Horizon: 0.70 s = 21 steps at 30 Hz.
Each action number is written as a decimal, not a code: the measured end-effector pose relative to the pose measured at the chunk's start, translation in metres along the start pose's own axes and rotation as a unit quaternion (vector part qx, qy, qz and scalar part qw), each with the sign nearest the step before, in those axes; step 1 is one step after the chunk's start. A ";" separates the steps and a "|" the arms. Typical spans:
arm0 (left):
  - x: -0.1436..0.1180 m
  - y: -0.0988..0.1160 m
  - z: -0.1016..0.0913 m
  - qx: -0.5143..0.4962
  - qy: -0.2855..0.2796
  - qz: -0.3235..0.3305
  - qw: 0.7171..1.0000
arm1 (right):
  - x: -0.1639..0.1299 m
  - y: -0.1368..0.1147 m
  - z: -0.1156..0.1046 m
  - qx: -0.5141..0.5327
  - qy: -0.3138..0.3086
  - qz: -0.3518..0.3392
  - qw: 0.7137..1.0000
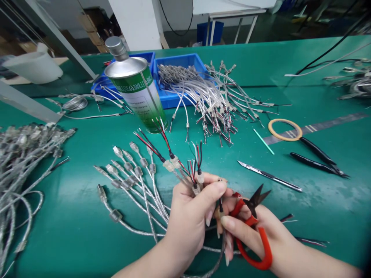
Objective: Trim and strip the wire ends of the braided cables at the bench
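Where a green surface spans the frame, the left hand, lower centre, grips several cables; the right hand, beside it, carries red scissors. Between them one cable end stands nearly upright — right fingers pinching its collar, left thumb at its wires.

Clear, glossy plastic sheathes the cables, with silvery braided metal showing through. Their plugs look like shiny metal, while the collars are milky, translucent plastic. The scissors pair smooth red plastic handles with dark metal blades. Bright metal caps the can, above a glossy printed side. The bin is smooth blue plastic; the worktop is smooth green with a soft sheen. The knife has a shiny metal finish.
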<state>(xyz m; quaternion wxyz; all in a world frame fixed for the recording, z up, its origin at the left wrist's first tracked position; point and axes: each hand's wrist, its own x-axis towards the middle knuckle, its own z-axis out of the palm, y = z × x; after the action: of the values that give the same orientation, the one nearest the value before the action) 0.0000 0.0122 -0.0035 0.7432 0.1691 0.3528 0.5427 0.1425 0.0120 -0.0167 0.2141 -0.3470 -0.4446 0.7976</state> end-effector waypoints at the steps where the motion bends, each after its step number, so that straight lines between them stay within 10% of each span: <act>1: 0.000 0.000 0.001 -0.004 0.001 -0.002 1.000 | 0.000 0.000 0.000 0.004 -0.003 -0.003 1.000; 15: -0.001 -0.001 -0.003 0.064 -0.006 0.028 0.998 | -0.001 -0.007 -0.006 -0.036 -0.006 0.035 0.999; 21: 0.001 0.002 -0.002 0.126 0.026 0.088 0.988 | -0.014 -0.044 -0.045 -0.310 -0.032 -0.006 0.950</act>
<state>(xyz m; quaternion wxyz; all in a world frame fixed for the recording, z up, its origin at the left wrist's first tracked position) -0.0027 0.0140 -0.0034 0.6559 0.2777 0.4210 0.5616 0.1867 0.0509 0.0096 0.0858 -0.3677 -0.6786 0.6300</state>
